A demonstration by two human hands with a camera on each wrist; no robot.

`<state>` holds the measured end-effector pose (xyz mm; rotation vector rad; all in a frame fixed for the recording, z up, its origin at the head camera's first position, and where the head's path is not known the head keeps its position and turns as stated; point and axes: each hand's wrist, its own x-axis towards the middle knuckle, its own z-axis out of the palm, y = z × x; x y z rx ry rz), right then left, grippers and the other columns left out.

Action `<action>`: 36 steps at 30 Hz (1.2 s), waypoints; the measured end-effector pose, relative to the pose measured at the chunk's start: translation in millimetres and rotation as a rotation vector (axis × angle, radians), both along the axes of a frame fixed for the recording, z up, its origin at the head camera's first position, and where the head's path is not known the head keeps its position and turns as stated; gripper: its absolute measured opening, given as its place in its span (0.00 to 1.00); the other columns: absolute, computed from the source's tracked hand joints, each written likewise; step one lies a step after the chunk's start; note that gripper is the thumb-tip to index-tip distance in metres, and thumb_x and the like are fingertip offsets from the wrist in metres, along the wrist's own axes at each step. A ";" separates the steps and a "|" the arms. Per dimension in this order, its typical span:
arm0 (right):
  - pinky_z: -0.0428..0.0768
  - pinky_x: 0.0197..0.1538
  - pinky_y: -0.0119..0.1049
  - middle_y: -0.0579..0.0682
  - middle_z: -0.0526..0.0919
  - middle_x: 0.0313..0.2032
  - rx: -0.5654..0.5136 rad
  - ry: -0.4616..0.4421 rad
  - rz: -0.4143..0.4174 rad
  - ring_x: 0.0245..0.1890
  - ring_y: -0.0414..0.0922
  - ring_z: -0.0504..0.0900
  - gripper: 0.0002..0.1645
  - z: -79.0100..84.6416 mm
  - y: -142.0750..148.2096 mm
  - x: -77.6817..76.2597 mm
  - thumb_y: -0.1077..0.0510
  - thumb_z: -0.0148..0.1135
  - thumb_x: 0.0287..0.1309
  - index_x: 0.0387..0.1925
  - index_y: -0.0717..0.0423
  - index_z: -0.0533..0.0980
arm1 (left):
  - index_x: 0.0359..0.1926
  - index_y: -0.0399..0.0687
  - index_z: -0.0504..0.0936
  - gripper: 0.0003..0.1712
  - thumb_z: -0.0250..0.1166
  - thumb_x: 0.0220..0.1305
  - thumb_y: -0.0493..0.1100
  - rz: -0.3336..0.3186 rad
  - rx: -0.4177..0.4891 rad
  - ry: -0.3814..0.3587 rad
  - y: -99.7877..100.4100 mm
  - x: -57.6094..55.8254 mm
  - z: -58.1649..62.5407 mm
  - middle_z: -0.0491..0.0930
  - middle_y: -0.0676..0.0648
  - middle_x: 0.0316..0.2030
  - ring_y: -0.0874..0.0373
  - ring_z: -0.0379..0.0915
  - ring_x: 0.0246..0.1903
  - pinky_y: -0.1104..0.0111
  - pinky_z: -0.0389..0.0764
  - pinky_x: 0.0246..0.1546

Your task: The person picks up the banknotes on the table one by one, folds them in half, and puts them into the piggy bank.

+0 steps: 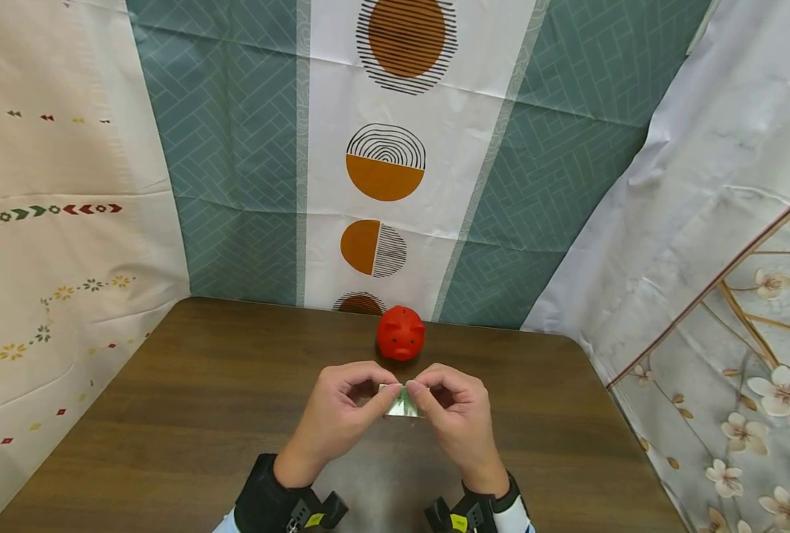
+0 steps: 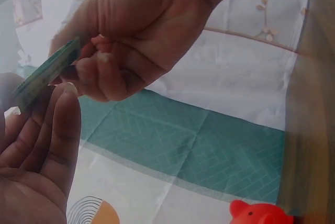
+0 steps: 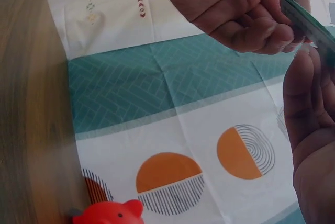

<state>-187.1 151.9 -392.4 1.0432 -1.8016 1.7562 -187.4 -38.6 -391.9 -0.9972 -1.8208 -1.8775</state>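
A small flat green rectangle that looks like a folded banknote [image 1: 403,404] is held up between both hands over the table. My left hand [image 1: 341,407] pinches its left part between thumb and forefinger. My right hand [image 1: 457,411] pinches the right part the same way, thumb tips close together along the upper edge. In the left wrist view the folded banknote [image 2: 49,72] appears nearly edge-on, with thin layers showing. Just beyond the hands, a red piggy bank [image 1: 400,334] stands on the table, its snout toward me.
The brown wooden table [image 1: 248,355] reaches back to a hanging teal and white cloth [image 1: 241,148] with orange circles. Pale patterned cloths hang at the left [image 1: 68,296] and right [image 1: 721,296] sides. Both wrists wear black straps with small devices.
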 end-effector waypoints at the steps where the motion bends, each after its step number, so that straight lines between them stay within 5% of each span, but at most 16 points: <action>1: 0.82 0.23 0.35 0.56 0.81 0.28 0.002 0.002 0.005 0.21 0.44 0.79 0.13 -0.2 -0.5 -0.3 0.81 0.59 0.59 0.37 0.65 0.81 | 0.37 0.42 0.87 0.06 0.67 0.65 0.29 -0.006 -0.002 0.014 0.1 -0.1 -0.2 0.84 0.42 0.28 0.60 0.74 0.25 0.69 0.83 0.27; 11: 0.82 0.22 0.37 0.56 0.81 0.29 -0.006 0.022 0.024 0.21 0.45 0.77 0.13 -1.2 -5.3 -0.4 0.81 0.60 0.58 0.37 0.66 0.80 | 0.37 0.42 0.86 0.07 0.66 0.66 0.28 -0.032 0.035 0.029 2.2 -0.7 -2.0 0.84 0.42 0.28 0.60 0.77 0.21 0.68 0.84 0.23; 13: 0.79 0.21 0.34 0.55 0.80 0.30 -0.025 0.017 -0.056 0.24 0.44 0.76 0.13 -1.8 -7.6 0.2 0.80 0.63 0.56 0.38 0.64 0.81 | 0.36 0.41 0.86 0.07 0.67 0.65 0.27 -0.011 0.056 0.049 3.4 -0.9 -2.7 0.83 0.41 0.28 0.60 0.76 0.19 0.67 0.84 0.20; 18: 0.73 0.23 0.29 0.52 0.77 0.29 -0.024 0.161 -0.371 0.26 0.42 0.71 0.16 -3.0 -16.7 1.0 0.77 0.74 0.47 0.37 0.60 0.83 | 0.38 0.41 0.86 0.08 0.68 0.62 0.26 0.129 0.110 0.100 8.6 -0.4 -4.8 0.84 0.43 0.30 0.59 0.79 0.21 0.68 0.85 0.23; 20: 0.77 0.27 0.27 0.54 0.80 0.30 0.008 0.226 -0.429 0.27 0.41 0.74 0.16 -2.6 -19.7 1.6 0.76 0.73 0.48 0.38 0.60 0.85 | 0.41 0.40 0.86 0.10 0.69 0.61 0.25 0.171 0.119 0.152 11.6 -1.0 -5.7 0.84 0.42 0.33 0.59 0.81 0.26 0.68 0.87 0.28; 25: 0.85 0.42 0.28 0.59 0.85 0.42 0.014 0.146 -0.289 0.39 0.41 0.83 0.17 -2.4 -22.4 4.7 0.76 0.58 0.63 0.51 0.65 0.82 | 0.46 0.37 0.86 0.15 0.71 0.57 0.25 0.230 0.098 0.343 16.3 -3.6 -6.4 0.84 0.40 0.39 0.56 0.82 0.34 0.71 0.87 0.37; 29: 0.87 0.45 0.33 0.60 0.85 0.45 -0.045 0.050 -0.161 0.40 0.43 0.85 0.18 -3.5 -21.6 5.5 0.78 0.54 0.65 0.53 0.68 0.81 | 0.43 0.40 0.87 0.13 0.69 0.58 0.25 0.277 0.074 0.415 16.3 -4.5 -5.4 0.83 0.42 0.38 0.56 0.81 0.35 0.74 0.85 0.38; 36: 0.86 0.34 0.33 0.54 0.84 0.37 -0.078 -0.036 -0.168 0.30 0.47 0.80 0.12 -2.6 -18.8 6.2 0.76 0.57 0.65 0.44 0.64 0.82 | 0.46 0.38 0.80 0.15 0.69 0.59 0.23 0.229 0.122 0.196 12.6 -0.7 -3.4 0.78 0.43 0.35 0.59 0.74 0.31 0.73 0.85 0.34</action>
